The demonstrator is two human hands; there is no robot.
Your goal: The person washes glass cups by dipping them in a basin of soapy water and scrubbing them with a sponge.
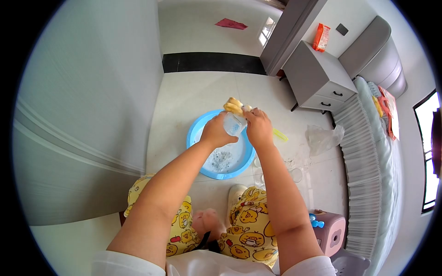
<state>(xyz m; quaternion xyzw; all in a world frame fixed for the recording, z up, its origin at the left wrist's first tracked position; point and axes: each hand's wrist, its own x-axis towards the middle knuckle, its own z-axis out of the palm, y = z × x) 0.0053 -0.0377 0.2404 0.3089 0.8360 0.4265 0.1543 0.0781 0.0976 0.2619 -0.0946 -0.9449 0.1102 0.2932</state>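
My left hand point(215, 131) is closed around a clear cup point(233, 124), held tilted above a light-blue basin point(197, 126). The basin stands on the floor and contains water with foam. My right hand point(258, 125) is closed beside the cup's upper end, gripping a sponge brush. Its yellow sponge head point(233, 106) shows just beyond the cup, and a lime-green handle point(280, 135) sticks out on the other side of my hand. My fingers hide the middle of the brush. Whether the sponge touches the cup's rim I cannot tell.
Several clear glass pieces point(296, 175) stand on the wet floor right of the basin, near a clear plastic bag point(323, 139). A grey nightstand point(317, 76) and a bed point(368, 170) line the right. A pink stool point(330, 232) is close by; a grey panel point(92, 101) rises left.
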